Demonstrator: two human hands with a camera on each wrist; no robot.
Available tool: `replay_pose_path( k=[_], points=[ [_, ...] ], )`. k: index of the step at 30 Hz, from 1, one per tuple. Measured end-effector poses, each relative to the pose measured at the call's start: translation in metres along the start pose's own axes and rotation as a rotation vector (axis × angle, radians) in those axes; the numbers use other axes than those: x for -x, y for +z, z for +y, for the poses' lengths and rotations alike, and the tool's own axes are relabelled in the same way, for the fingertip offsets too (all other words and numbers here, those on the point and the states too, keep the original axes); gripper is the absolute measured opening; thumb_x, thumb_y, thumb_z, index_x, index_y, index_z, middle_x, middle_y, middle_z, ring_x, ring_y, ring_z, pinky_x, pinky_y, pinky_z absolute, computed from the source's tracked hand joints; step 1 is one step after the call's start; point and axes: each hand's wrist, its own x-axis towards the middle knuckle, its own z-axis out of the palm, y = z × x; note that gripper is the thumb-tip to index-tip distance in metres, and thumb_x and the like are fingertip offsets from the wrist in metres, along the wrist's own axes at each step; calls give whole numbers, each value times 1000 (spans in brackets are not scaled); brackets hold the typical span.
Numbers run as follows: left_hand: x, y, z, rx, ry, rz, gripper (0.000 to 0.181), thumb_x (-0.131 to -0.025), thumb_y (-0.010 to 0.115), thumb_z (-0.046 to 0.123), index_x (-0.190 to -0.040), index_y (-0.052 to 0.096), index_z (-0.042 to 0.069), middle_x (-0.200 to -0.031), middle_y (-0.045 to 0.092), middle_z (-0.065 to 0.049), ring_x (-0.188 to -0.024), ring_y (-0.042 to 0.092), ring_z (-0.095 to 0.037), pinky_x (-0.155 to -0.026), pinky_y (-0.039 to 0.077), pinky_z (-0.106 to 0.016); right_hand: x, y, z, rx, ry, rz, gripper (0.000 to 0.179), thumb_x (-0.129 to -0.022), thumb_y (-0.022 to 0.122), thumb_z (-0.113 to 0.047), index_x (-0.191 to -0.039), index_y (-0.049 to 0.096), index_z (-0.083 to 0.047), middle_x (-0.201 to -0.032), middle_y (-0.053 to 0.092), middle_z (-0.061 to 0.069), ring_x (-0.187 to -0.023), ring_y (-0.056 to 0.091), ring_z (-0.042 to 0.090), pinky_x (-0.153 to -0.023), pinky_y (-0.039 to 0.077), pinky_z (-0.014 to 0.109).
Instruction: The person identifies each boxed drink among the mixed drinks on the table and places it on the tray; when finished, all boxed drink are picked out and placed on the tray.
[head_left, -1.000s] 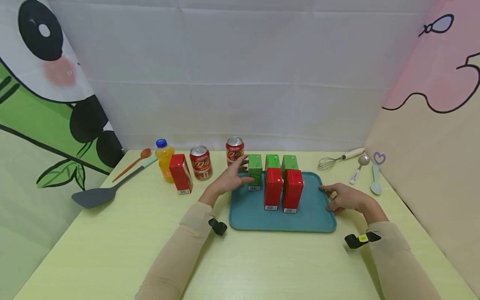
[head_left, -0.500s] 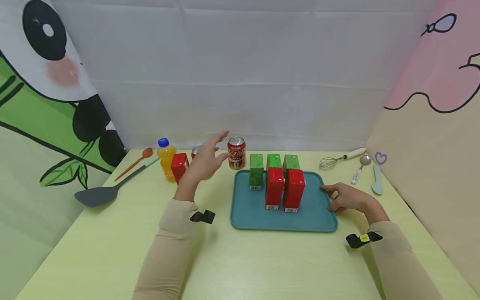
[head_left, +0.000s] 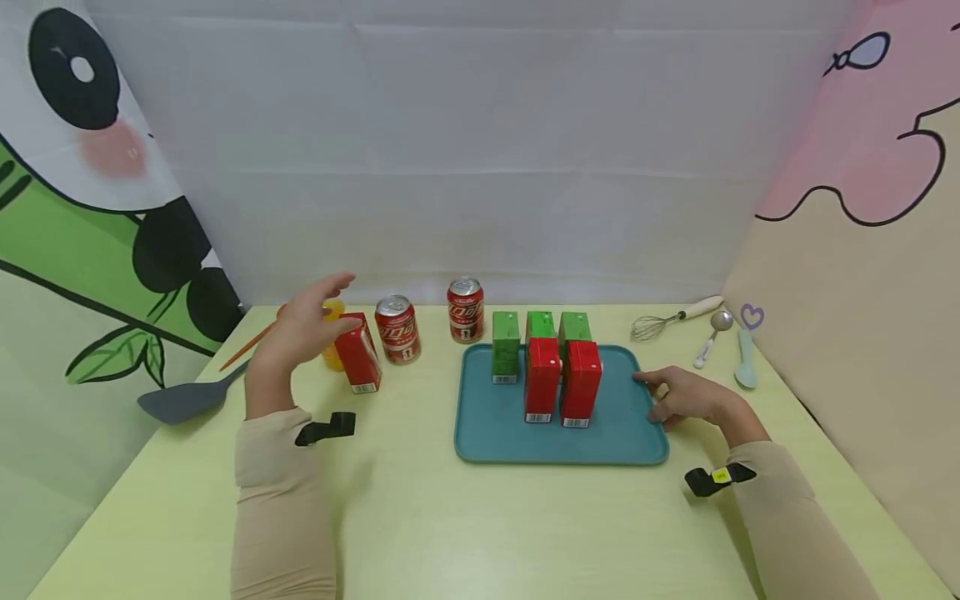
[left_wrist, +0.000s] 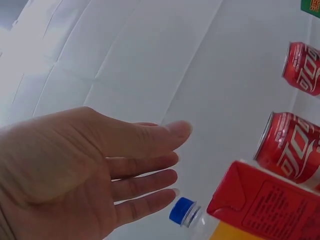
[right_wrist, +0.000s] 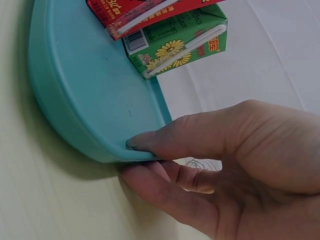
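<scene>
My left hand [head_left: 296,329] hovers with loose, spread fingers beside a red drink carton [head_left: 358,354] on the table; nothing is in it. In the left wrist view, that carton [left_wrist: 265,200] stands just right of the fingertips, overlapping a bottle of orange drink with a blue cap [left_wrist: 183,211]. My right hand [head_left: 690,396] pinches the right rim of a teal tray [head_left: 487,433], thumb inside and fingers beneath, as the right wrist view shows. On the tray stand green drink cartons [head_left: 506,346] in a back row and two red ones [head_left: 542,379] in front.
Two red soda cans [head_left: 397,329] stand between the left carton and the tray. A grey spatula [head_left: 183,402] and an orange spoon [head_left: 247,343] lie at the left. A whisk [head_left: 660,325], a metal measuring spoon [head_left: 712,337] and a pale spoon [head_left: 746,367] lie at the right.
My left hand has let go of the leftmost green carton on the tray and swung left, past the cans, to the lone red carton. The right hand stays on the tray rim.
</scene>
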Motion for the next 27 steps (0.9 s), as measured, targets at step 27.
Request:
replay_pose_path(
  k=[27],
  points=[
    [5, -3, -53, 112, -62, -161, 73, -92, 74, 20, -152, 36, 4, -146, 43, -22, -125, 50, -44, -98, 49, -57, -1, 1, 0, 8, 5, -6, 79, -83, 73, 2, -151, 33, 8, -119, 43, 22, -90, 59, 25, -76, 60, 38]
  ],
)
